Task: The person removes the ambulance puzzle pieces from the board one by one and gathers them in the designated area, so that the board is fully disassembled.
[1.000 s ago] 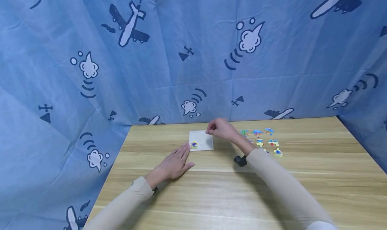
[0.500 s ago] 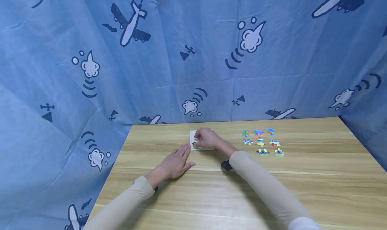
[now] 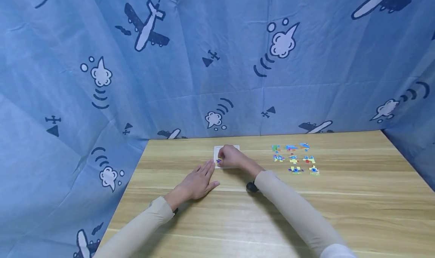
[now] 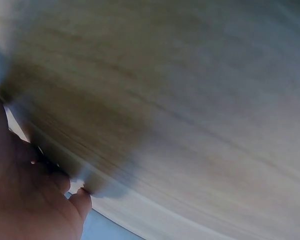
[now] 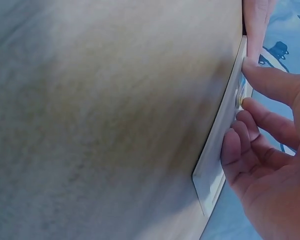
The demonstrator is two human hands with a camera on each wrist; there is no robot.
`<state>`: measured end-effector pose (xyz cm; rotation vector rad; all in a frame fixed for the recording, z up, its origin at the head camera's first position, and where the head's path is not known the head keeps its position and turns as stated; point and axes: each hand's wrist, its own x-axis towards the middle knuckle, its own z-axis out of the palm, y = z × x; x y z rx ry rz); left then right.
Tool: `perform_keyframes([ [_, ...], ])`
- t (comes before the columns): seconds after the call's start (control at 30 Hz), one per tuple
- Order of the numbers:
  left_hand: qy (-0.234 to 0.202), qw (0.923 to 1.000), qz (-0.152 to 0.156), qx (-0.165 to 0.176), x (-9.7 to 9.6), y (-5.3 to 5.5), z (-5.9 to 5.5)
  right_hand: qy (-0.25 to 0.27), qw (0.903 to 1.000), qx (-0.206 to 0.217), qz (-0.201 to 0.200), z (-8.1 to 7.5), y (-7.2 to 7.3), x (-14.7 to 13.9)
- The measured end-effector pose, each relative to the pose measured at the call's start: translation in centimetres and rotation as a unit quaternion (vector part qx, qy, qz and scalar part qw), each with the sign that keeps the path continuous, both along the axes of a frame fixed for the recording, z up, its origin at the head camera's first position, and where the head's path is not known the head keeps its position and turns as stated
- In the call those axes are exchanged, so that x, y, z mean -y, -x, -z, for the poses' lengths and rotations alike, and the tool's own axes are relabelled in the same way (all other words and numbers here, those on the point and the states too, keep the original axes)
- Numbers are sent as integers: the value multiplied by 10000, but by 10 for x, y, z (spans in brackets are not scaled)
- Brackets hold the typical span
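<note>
My left hand lies flat on the table with straight fingers, its fingertips at the left edge of a small white puzzle tray. My right hand is over the tray's lower left part and covers much of it. In the right wrist view, thumb and index finger of the right hand pinch a small jigsaw puzzle piece low at the tray's surface; the other fingers curl beside it. A bit of blue and yellow print shows by the fingertips in the head view.
To the right of the tray, several loose jigsaw pieces lie spread in rows on the wooden table. A blue curtain with a plane print hangs right behind the table's back edge.
My right hand has moved left and down from the tray's upper right corner to its lower left, uncovering the loose pieces. The left hand has stayed in place.
</note>
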<state>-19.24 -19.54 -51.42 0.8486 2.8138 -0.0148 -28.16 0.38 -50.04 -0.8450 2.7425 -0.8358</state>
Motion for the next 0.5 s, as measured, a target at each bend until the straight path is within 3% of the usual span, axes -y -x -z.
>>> perform_keyframes([
  [0.5, 15, 10000, -23, -23, -2, -3, -2, 231, 9995, -86, 194, 3, -7, 0],
])
